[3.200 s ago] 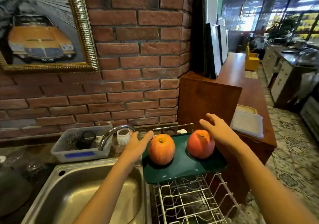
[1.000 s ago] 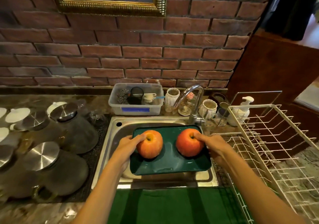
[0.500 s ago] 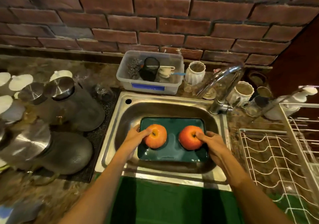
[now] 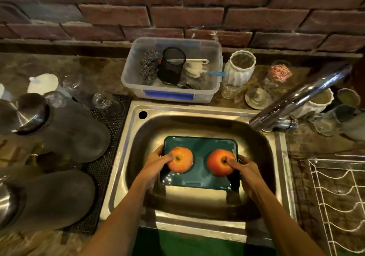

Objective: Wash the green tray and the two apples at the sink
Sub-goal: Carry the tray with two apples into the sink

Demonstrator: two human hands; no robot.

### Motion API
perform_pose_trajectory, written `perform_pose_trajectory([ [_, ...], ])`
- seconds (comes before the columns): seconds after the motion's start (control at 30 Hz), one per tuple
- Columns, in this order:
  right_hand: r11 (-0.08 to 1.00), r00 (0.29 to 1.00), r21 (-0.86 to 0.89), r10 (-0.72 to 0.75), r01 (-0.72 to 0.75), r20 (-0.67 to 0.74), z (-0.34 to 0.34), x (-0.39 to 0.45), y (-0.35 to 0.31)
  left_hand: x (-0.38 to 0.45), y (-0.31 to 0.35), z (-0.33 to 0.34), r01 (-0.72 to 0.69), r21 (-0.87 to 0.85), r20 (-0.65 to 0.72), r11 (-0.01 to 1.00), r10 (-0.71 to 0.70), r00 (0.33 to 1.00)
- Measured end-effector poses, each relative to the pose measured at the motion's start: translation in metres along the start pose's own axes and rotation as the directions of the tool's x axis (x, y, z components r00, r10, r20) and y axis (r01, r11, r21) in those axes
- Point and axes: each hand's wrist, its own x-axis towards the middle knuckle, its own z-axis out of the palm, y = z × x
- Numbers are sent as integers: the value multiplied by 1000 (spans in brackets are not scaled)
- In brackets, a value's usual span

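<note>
- My left hand (image 4: 156, 164) grips the left edge of the green tray (image 4: 199, 178), fingers curled under, thumb on the left apple (image 4: 180, 159).
- My right hand (image 4: 246, 171) holds the tray's right edge the same way, thumb on the right apple (image 4: 220, 162).
- The tray is low inside the steel sink (image 4: 197, 125), both apples on it.
- Behind, the faucet (image 4: 300, 97) and a clear plastic box (image 4: 171, 70) stand before the brick wall (image 4: 181, 5).

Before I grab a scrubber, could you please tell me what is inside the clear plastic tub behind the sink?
The tub holds a steel wool scourer, a black mesh cup and a white brush. Items beneath them are hidden.
</note>
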Motion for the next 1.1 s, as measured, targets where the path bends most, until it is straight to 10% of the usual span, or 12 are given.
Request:
perform_pose_trajectory([
  [1.1, 993, 993, 7, 115, -115, 3, -7, 17, 21, 35, -36, -3, 100, 63, 4, 993, -101, 995],
])
